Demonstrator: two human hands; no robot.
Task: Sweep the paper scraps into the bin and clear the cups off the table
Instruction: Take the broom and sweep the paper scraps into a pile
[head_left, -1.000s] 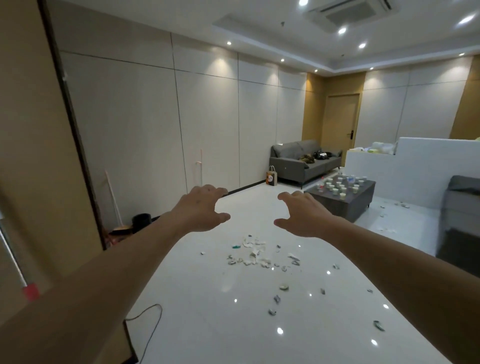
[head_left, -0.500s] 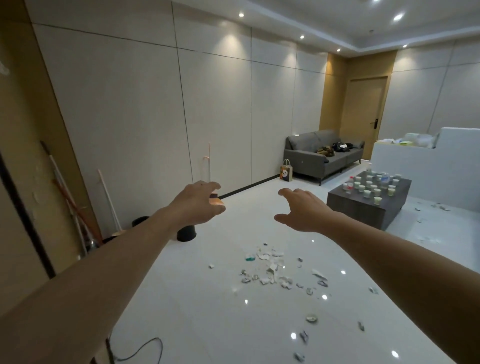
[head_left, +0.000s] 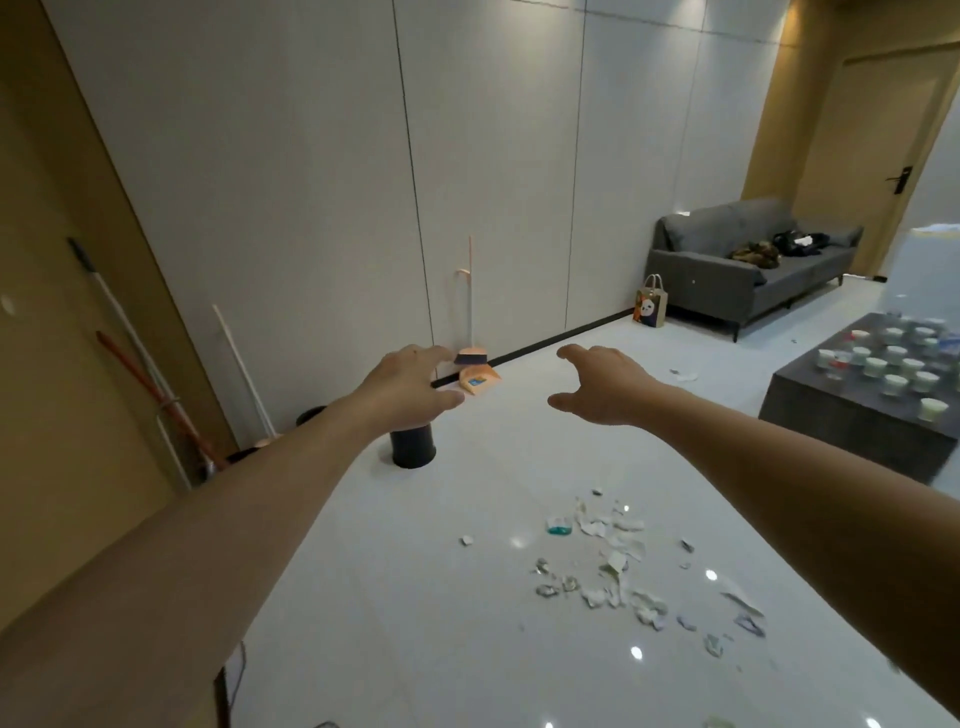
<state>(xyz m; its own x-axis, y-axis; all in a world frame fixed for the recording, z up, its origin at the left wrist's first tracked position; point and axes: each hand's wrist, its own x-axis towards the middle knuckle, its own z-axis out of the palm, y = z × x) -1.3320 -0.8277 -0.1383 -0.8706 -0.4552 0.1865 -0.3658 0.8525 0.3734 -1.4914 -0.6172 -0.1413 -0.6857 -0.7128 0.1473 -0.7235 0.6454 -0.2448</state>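
Paper scraps (head_left: 618, 566) litter the floor below both hands (head_left: 415, 387) (head_left: 602, 387), outstretched, relaxed, holding nothing.

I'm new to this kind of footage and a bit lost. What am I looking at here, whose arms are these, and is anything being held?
There is no machine: a person wears a camera on the head, so you see their own arms stretched forward. The left hand and right hand are both open and hold nothing. On the white floor lie torn paper scraps. A black bin stands near the wall, and beyond it a broom with a dustpan leans there. At the right, a dark low table carries many small cups. A grey sofa stands at the back.
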